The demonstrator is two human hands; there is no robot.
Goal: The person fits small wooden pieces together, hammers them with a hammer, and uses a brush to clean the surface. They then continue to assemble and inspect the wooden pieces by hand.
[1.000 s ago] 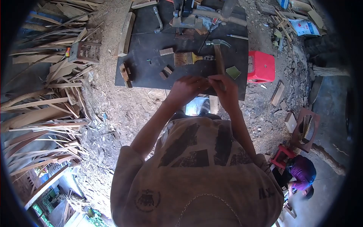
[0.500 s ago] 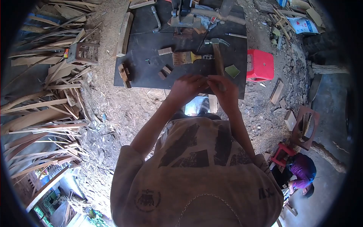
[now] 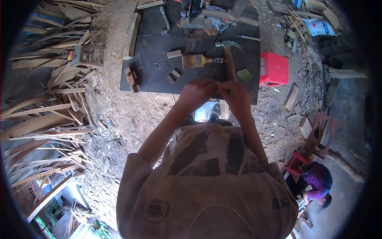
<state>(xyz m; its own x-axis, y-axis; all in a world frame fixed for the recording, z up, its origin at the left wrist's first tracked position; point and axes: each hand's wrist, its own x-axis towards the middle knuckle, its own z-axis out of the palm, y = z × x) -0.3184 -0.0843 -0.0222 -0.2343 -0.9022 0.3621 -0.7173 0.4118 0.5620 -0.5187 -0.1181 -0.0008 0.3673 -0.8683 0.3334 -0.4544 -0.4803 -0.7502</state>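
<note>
My left hand (image 3: 199, 92) and my right hand (image 3: 237, 95) meet fingertip to fingertip over the front edge of the dark table (image 3: 155, 81). Both are closed in a pinch, and whatever lies between the fingertips is too small to make out. Just beyond my right hand lies a claw hammer (image 3: 229, 55), its handle end partly behind that hand. A wide paintbrush (image 3: 193, 61) rests left of the hammer. Near my left hand are small wood blocks (image 3: 174, 75), and another block (image 3: 174, 53) lies farther back. A green square piece (image 3: 244, 75) sits right of the handle.
A metal vise-like tool (image 3: 195, 18) stands at the table's back. A wooden plane (image 3: 131, 79) and a long wood bar (image 3: 131, 36) lie on the left. A red stool (image 3: 273, 68) is at the right. Another person (image 3: 318, 179) crouches lower right.
My right hand has shifted very slightly, its fingers still pinched by my left hand. Everything on the table keeps its place.
</note>
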